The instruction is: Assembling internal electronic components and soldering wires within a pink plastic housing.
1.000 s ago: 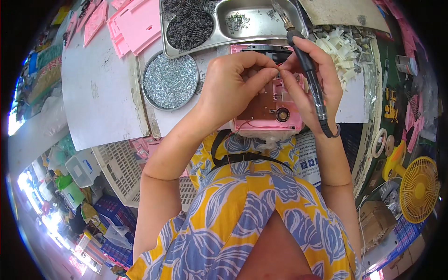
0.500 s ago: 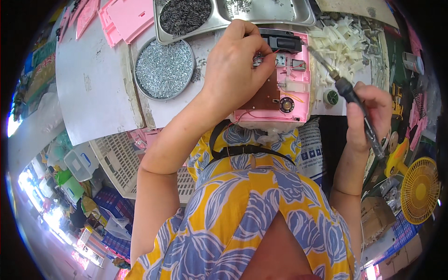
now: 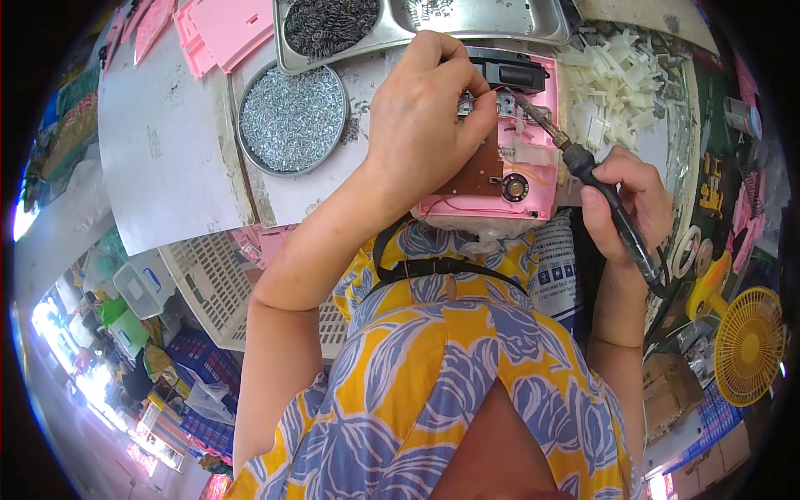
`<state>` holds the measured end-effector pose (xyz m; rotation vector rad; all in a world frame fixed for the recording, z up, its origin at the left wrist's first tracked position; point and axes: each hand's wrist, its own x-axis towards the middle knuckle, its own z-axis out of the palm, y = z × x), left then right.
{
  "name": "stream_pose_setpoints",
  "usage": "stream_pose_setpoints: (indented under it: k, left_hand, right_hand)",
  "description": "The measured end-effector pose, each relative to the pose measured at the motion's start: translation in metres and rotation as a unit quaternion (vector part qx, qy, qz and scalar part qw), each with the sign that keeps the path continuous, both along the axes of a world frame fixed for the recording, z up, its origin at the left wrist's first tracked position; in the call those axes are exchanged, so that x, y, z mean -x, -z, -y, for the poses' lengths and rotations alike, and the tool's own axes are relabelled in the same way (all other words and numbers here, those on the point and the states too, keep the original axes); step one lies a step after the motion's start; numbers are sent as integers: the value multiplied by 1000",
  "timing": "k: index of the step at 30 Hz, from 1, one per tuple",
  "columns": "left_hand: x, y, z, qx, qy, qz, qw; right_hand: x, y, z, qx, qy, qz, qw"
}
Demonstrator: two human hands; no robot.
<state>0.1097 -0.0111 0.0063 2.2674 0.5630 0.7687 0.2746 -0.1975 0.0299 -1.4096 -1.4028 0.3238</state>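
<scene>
My right hand (image 3: 627,204) is wrapped round a soldering iron (image 3: 612,196). Its tip reaches into a pink plastic casing (image 3: 546,183), close to the black part (image 3: 517,75) at the casing's far end. Over the casing's left side, my left hand (image 3: 429,108) is closed in a pinch, and a thin red wire (image 3: 497,88) runs out from its fingertips toward the iron's tip. Inside the casing are a brown circuit board (image 3: 472,173), a round black part (image 3: 515,187), a spring beside a white piece, and loose wires. My left palm hides part of the board.
Left of the casing stands a round tin of small screws (image 3: 293,121). A metal tray (image 3: 387,37) with dark springs lies beyond. White plastic pieces (image 3: 621,87) are heaped at right. Pink panels (image 3: 229,29) lie far left. A yellow fan (image 3: 750,346) is at lower right.
My right hand has brought the soldering iron left, its tip now over the casing near my left fingertips. My left hand has stayed almost still in its pinch.
</scene>
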Motion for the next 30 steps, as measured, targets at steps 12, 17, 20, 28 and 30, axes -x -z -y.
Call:
stream_pose_setpoints:
  k: [12, 17, 20, 28, 30]
  left_hand:
    - [-1, 2, 2, 15, -15, -3, 1000]
    - [0, 2, 3, 13, -22, 0, 1000]
    - [-1, 2, 4, 14, -21, 6, 1000]
    - [-1, 4, 4, 1, -31, 14, 999]
    - [-1, 3, 4, 0, -32, 10, 999]
  right_hand:
    - [-3, 3, -2, -2, -7, 21, 1000]
    - [-6, 3, -3, -7, -15, 49, 999]
    - [-7, 1, -3, -17, -21, 50, 998]
    - [-9, 0, 2, -9, -22, 31, 999]
    - [-9, -1, 1, -9, -22, 28, 999]
